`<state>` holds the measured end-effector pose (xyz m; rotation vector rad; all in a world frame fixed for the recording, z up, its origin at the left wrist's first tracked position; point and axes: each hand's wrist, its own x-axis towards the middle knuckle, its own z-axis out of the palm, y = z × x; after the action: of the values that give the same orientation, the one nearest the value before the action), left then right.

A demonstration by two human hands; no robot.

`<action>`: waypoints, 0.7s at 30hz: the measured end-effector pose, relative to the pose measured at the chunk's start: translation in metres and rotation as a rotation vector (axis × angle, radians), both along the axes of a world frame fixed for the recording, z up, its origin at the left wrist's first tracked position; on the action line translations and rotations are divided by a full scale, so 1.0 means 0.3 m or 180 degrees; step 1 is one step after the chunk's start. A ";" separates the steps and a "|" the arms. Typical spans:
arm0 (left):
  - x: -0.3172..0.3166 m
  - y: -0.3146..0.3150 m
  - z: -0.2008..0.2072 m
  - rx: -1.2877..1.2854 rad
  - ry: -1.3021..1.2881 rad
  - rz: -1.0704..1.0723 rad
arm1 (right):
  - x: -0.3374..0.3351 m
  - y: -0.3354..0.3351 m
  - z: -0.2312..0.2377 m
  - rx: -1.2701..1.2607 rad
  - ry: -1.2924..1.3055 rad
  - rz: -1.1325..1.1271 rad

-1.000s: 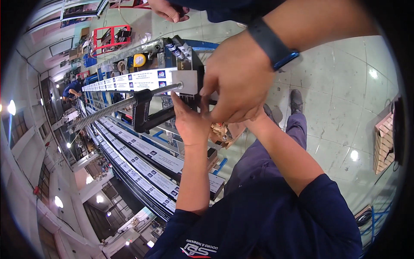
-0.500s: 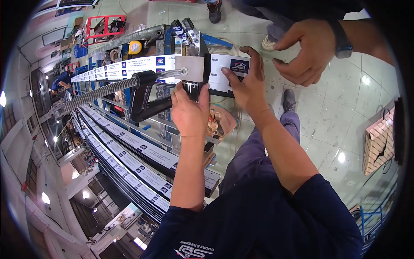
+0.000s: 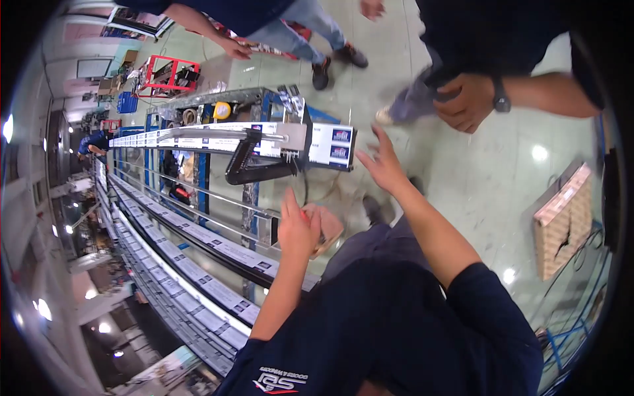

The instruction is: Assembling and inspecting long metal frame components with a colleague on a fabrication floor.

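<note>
A long metal profile (image 3: 319, 156) covered in white printed film lies across a blue-framed stand. A black C-clamp (image 3: 264, 174) with a long threaded screw sits around it near its right end, with a flat pad under the screw tip. My right hand (image 3: 384, 166) is just off the profile's end, fingers spread, holding nothing. Below the clamp hovers my left hand (image 3: 298, 228), clear of it, index finger stretched out and nothing visible in its grasp. A small red patch shows beside its fingers, too blurred to name.
A co-worker's hand (image 3: 465, 105) with a dark watch is at upper right; another person's hand (image 3: 236, 47) is at upper left. More film-covered profiles (image 3: 198, 254) lie at lower left. A yellow tape measure (image 3: 222, 110) rests on the stand. A cardboard-like package (image 3: 564, 221) stands at right.
Both my hands have let go of the clamp and profile end and drawn back, the left downward. Another person has come into view at the top. The co-worker's hand has closed up somewhat.
</note>
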<state>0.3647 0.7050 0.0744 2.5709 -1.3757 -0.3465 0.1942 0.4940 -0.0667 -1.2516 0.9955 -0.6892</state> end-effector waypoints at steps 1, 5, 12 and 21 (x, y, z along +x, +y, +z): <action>-0.018 0.075 -0.002 0.0172 0.0169 -0.0149 | -0.150 0.017 -0.145 -0.0250 0.0333 0.0096; -0.036 0.334 0.028 -0.0091 -0.0473 -0.0656 | -0.859 0.133 -0.461 -0.0336 0.2561 0.1944; -0.092 0.391 -0.057 -0.0482 -0.0341 0.0499 | -1.545 0.351 -0.217 0.0704 0.3577 0.2967; -0.092 0.307 -0.145 -0.0864 -0.0039 0.0864 | -1.107 0.000 -0.354 0.0055 0.2491 0.1849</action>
<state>0.3370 0.7971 0.0310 2.4877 -0.9801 -0.0913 -0.1379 0.4941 -0.1729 -1.7364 1.1580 0.2975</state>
